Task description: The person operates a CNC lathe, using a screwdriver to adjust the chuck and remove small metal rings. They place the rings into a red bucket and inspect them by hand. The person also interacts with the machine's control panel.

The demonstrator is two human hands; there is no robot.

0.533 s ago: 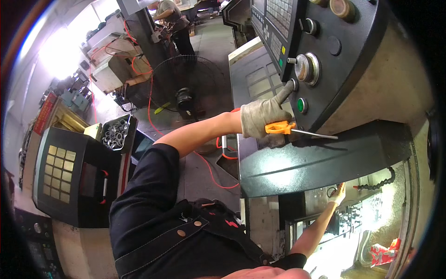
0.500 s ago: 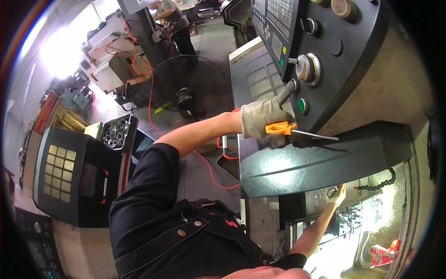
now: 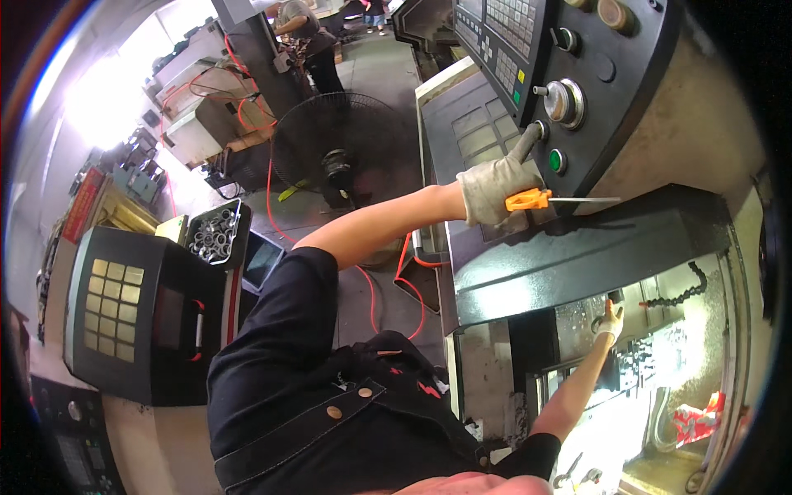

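Observation:
In a grey work glove, my left hand (image 3: 501, 188) is closed round an orange-handled screwdriver (image 3: 528, 200), its thin metal shaft pointing right. One finger of that hand is stretched up to a round button (image 3: 540, 130) on the black control panel (image 3: 606, 107), touching it or very near. A green button (image 3: 558, 161) sits just below. My right hand (image 3: 610, 323), in a pale glove, reaches inside the lit machine. It appears to grip a small metal ring (image 3: 597, 324) by the work-holding end; its fingers are partly hidden, one pointing up beside a dark part.
A black machine cover (image 3: 594, 247) lies between my arms. Inside are a segmented black hose (image 3: 681, 290) and a red-and-white packet (image 3: 697, 419). To the left, a tray of metal rings (image 3: 216, 235) stands near another machine (image 3: 148, 305). Beyond are a large fan (image 3: 338, 169), orange hoses and a person (image 3: 305, 37).
The view has shifted, so the machine sits a little further right. The screwdriver shaft is now more level. My left finger stays at the button and my right hand stays inside the machine.

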